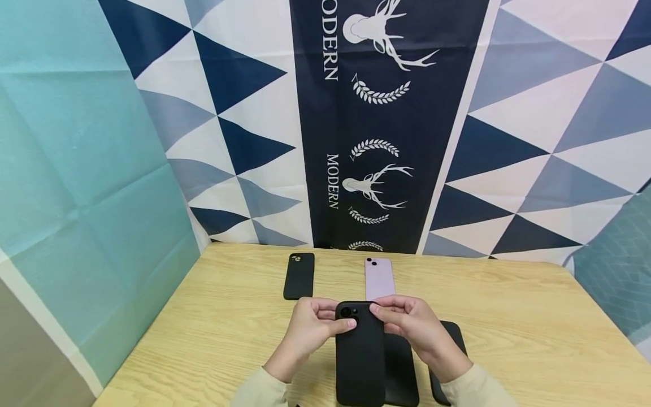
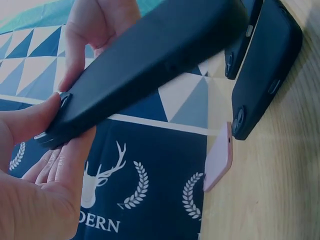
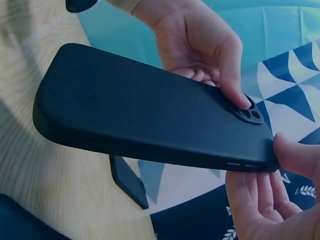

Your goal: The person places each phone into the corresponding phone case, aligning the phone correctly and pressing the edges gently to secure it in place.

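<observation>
A black phone case (image 1: 360, 362) is held up in front, its back with the camera cutouts facing the head camera. I cannot tell whether a phone sits inside it. My left hand (image 1: 311, 330) grips its upper left corner, thumb lying by the camera cutouts (image 3: 252, 112). On the opposite upper corner, my right hand (image 1: 418, 332) pinches the case between thumb on the back and fingers behind. Partly covered by the held case, a second black phone case (image 1: 400, 373) lies on the table.
At the back of the wooden table (image 1: 244, 328) lie a black phone case (image 1: 299, 276) on the left and a pink phone (image 1: 379, 277) near the middle. Another black phone case (image 1: 454, 334) is partly hidden by the right forearm. A patterned cloth (image 1: 254, 141) hangs behind.
</observation>
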`<state>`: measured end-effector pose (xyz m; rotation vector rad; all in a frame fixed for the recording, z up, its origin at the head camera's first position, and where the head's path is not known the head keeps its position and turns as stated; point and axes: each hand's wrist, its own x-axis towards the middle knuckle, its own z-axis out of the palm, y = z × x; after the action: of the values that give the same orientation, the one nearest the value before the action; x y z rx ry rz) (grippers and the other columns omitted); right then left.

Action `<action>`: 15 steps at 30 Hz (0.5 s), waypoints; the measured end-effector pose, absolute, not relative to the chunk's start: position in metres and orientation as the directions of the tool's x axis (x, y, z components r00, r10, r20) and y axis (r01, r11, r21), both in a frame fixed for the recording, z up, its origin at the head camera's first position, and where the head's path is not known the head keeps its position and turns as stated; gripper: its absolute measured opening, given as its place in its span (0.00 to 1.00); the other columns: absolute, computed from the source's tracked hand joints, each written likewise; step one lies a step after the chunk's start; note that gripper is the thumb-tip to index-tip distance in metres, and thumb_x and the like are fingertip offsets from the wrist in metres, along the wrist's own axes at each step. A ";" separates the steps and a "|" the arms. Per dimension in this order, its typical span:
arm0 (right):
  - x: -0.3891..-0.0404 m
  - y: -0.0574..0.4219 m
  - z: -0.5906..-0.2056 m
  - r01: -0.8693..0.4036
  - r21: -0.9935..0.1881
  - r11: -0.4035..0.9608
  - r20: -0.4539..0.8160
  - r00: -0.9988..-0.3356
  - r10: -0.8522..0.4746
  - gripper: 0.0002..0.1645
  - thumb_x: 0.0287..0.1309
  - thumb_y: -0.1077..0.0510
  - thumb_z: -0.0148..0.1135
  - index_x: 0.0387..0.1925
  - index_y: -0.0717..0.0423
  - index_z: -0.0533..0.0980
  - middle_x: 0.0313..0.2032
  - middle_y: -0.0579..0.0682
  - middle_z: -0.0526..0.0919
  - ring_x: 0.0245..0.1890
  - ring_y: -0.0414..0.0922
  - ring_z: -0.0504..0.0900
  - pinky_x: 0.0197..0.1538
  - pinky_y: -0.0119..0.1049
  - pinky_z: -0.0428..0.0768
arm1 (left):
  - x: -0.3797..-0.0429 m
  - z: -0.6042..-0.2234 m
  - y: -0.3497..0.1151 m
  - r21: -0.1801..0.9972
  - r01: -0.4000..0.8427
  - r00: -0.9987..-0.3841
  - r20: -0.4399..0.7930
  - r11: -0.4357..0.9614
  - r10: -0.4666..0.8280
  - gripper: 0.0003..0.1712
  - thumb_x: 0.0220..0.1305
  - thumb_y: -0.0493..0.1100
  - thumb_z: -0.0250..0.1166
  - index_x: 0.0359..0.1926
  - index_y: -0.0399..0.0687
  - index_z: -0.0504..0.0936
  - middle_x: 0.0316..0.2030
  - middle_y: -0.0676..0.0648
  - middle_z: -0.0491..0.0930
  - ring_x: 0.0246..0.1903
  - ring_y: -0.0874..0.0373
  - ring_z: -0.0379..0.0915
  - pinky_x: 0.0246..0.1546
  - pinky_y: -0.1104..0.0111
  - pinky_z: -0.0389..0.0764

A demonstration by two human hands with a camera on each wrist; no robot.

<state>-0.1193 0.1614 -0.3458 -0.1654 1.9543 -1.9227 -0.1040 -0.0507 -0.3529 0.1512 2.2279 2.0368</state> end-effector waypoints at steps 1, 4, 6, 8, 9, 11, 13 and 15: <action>-0.119 0.162 -0.348 0.187 -0.981 0.052 -0.194 -0.913 -0.358 0.20 0.64 0.54 0.63 0.51 0.65 0.77 0.33 0.36 0.87 0.35 0.33 0.85 0.46 0.28 0.83 | -0.104 -0.353 -0.051 0.996 -0.013 -0.988 -0.026 0.083 0.153 0.15 0.51 0.34 0.74 0.41 0.31 0.86 0.33 0.37 0.89 0.28 0.68 0.82 0.34 0.74 0.84; -0.116 0.162 -0.355 0.187 -0.979 0.076 -0.202 -0.896 -0.397 0.25 0.63 0.54 0.64 0.55 0.67 0.74 0.36 0.37 0.87 0.37 0.33 0.85 0.47 0.29 0.82 | -0.106 -0.352 -0.054 0.998 -0.039 -0.988 -0.046 0.045 0.148 0.16 0.53 0.34 0.73 0.42 0.29 0.85 0.35 0.37 0.89 0.30 0.67 0.84 0.38 0.71 0.86; -0.112 0.162 -0.361 0.190 -0.978 0.083 -0.207 -0.876 -0.436 0.29 0.63 0.53 0.64 0.58 0.69 0.72 0.38 0.39 0.88 0.39 0.34 0.85 0.48 0.29 0.81 | -0.107 -0.350 -0.056 0.999 -0.046 -0.989 -0.049 0.018 0.139 0.17 0.53 0.34 0.73 0.44 0.29 0.84 0.36 0.37 0.89 0.31 0.65 0.85 0.40 0.69 0.87; -0.109 0.162 -0.368 0.182 -0.981 0.069 -0.193 -0.858 -0.476 0.31 0.63 0.54 0.64 0.59 0.72 0.71 0.40 0.40 0.88 0.40 0.34 0.86 0.48 0.30 0.82 | -0.110 -0.347 -0.057 0.999 -0.047 -0.990 -0.048 0.005 0.130 0.18 0.55 0.35 0.72 0.46 0.29 0.83 0.38 0.37 0.88 0.33 0.63 0.86 0.42 0.67 0.87; -0.108 0.162 -0.370 0.181 -0.982 0.061 -0.188 -0.853 -0.487 0.31 0.63 0.55 0.64 0.60 0.73 0.71 0.40 0.40 0.88 0.41 0.34 0.86 0.48 0.30 0.82 | -0.111 -0.345 -0.058 0.999 -0.046 -0.991 -0.046 0.003 0.125 0.19 0.55 0.35 0.72 0.47 0.29 0.83 0.38 0.37 0.88 0.33 0.63 0.86 0.42 0.67 0.87; -0.106 0.162 -0.373 0.173 -0.984 0.038 -0.169 -0.850 -0.499 0.30 0.64 0.55 0.63 0.59 0.74 0.71 0.40 0.40 0.89 0.40 0.34 0.86 0.47 0.29 0.83 | -0.114 -0.342 -0.058 0.999 -0.037 -0.992 -0.038 0.010 0.119 0.19 0.55 0.35 0.72 0.47 0.29 0.83 0.38 0.37 0.88 0.34 0.62 0.86 0.43 0.66 0.87; -0.106 0.162 -0.374 0.165 -0.986 0.025 -0.155 -0.852 -0.501 0.29 0.65 0.56 0.62 0.58 0.75 0.71 0.39 0.39 0.89 0.39 0.33 0.87 0.46 0.29 0.84 | -0.114 -0.341 -0.057 0.999 -0.035 -0.993 -0.036 0.017 0.116 0.19 0.56 0.36 0.72 0.47 0.29 0.83 0.39 0.36 0.88 0.34 0.62 0.86 0.43 0.66 0.87; -0.105 0.162 -0.374 0.169 -0.985 0.030 -0.161 -0.852 -0.498 0.28 0.65 0.56 0.62 0.58 0.75 0.72 0.38 0.39 0.89 0.39 0.33 0.87 0.46 0.29 0.84 | -0.113 -0.342 -0.055 0.999 -0.040 -0.993 -0.041 0.015 0.115 0.19 0.56 0.35 0.72 0.47 0.29 0.83 0.39 0.36 0.88 0.34 0.62 0.86 0.42 0.66 0.87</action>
<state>-0.1051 0.1624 -0.3740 -0.3333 1.8451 -1.8734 -0.1131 -0.0553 -0.3417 0.0800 2.1566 2.1288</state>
